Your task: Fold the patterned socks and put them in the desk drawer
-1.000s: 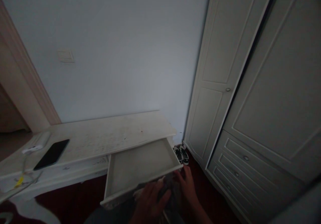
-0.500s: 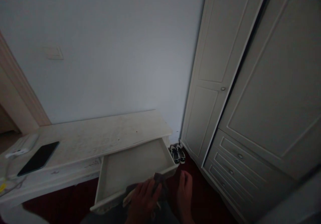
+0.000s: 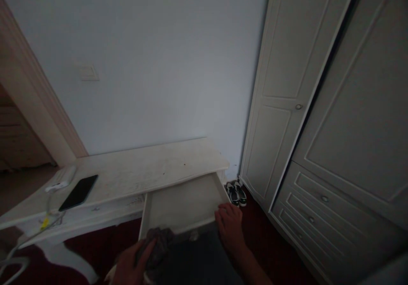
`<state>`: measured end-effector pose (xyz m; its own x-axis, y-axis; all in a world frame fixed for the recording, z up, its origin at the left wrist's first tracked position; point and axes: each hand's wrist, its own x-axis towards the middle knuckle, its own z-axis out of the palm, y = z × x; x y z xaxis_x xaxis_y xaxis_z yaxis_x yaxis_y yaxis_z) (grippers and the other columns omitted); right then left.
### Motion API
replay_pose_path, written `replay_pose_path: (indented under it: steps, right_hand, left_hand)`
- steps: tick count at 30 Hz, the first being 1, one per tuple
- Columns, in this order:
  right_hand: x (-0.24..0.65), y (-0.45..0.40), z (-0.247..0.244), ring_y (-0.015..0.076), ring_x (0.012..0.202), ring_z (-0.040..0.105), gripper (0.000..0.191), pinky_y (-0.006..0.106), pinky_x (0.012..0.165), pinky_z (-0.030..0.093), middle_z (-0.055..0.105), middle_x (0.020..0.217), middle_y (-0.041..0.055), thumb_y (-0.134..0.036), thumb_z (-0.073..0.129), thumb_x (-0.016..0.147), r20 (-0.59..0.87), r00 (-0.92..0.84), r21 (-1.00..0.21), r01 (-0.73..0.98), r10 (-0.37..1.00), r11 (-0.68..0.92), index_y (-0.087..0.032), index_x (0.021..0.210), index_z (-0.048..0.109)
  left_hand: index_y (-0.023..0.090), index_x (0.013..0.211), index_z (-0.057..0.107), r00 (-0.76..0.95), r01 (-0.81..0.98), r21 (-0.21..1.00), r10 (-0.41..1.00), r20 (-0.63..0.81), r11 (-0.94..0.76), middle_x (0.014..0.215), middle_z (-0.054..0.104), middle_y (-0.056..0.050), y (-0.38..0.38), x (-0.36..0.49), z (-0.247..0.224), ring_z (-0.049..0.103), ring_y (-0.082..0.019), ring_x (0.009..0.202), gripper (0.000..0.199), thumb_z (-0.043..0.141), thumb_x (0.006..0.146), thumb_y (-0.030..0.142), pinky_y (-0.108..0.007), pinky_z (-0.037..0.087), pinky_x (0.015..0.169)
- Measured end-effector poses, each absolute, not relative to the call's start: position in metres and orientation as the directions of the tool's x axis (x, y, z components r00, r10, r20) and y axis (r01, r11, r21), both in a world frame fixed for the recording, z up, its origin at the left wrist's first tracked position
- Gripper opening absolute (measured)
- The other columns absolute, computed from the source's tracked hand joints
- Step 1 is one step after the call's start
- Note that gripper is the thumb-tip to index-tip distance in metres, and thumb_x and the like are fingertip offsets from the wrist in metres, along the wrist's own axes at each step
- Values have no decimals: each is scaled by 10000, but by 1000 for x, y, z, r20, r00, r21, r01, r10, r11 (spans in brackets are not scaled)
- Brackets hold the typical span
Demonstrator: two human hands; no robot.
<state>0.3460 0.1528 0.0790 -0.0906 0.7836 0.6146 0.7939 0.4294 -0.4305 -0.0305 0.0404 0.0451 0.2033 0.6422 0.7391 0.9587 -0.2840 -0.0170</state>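
Our left hand (image 3: 132, 263) is clamping the cloth (image 3: 160, 243) at the near left of the drawer (image 3: 186, 202); our right hand (image 3: 230, 225) is resting on its near right corner, probably steadying it; whether that grip is clamping, we cannot tell.

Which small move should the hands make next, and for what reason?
Probably slide the cloth along the front edge of the open drawer: the left hand holds it at the front left corner, while the right hand rests at the right corner and may steady the drawer.
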Motion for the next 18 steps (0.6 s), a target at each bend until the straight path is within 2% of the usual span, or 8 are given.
replay_pose_path:
  steps: [2,4,7,10,13,15,17,18]
  right_hand:
    - [345,154,79,271,1075,602,222,463,1010,331,737,1022,51,-232,523,1061,625,-126,-383,810,771,443,-241,949,713]
    - [346,154,79,266,1040,588,235,456,1000,323,728,978,47,-211,514,1066,629,-164,-333,826,760,454,-234,949,716]
    - [349,155,82,254,1001,576,253,438,986,323,714,938,39,-209,514,1074,625,-208,-295,830,753,474,-226,921,715]
    - [353,156,84,238,968,580,249,414,964,334,703,913,33,-202,532,1069,622,-243,-284,816,744,504,-217,898,712]
    - [353,157,86,230,941,587,227,402,941,340,700,908,28,-185,562,1050,621,-254,-277,814,742,510,-215,876,705]
    - [351,157,86,230,929,588,233,403,932,341,696,899,26,-180,556,1050,625,-242,-287,813,742,507,-215,870,700]
    - [350,157,85,233,929,585,255,408,931,339,686,880,26,-184,537,1059,634,-218,-307,809,742,500,-213,855,686]
    - [349,157,85,236,935,583,263,411,934,338,681,873,27,-189,531,1062,637,-207,-317,807,742,498,-213,844,677]
  left_hand:
    - [321,1381,684,281,938,-78,611,740,-338,1223,746,-75,60,15,64,722,-252,1054,599,550,846,89,-379,620,899]
    - [304,1418,654,336,916,-100,605,722,-388,1246,727,-96,78,65,81,700,-254,1100,575,585,887,95,-387,597,948]
    - [322,1382,660,434,860,-158,535,725,-484,1204,732,-84,95,115,93,690,-234,1045,541,627,899,79,-380,569,932]
    - [332,1349,667,443,839,-159,485,754,-520,1223,732,-82,94,117,81,684,-242,1062,549,652,873,60,-393,555,933]
    - [349,1330,674,352,885,-112,494,795,-451,1215,748,-76,77,77,54,697,-255,1042,611,612,825,12,-401,578,915]
    - [410,1469,589,325,914,-97,568,756,-393,1202,763,-66,59,42,35,717,-267,1043,756,549,832,5,-434,609,928]
    - [511,1632,369,248,949,-62,613,750,-308,1174,776,-45,42,11,21,733,-277,1021,919,504,858,34,-447,645,867]
    - [523,1673,264,199,963,-34,620,759,-267,1150,772,-47,35,-1,17,739,-293,1006,955,499,868,66,-471,659,837]
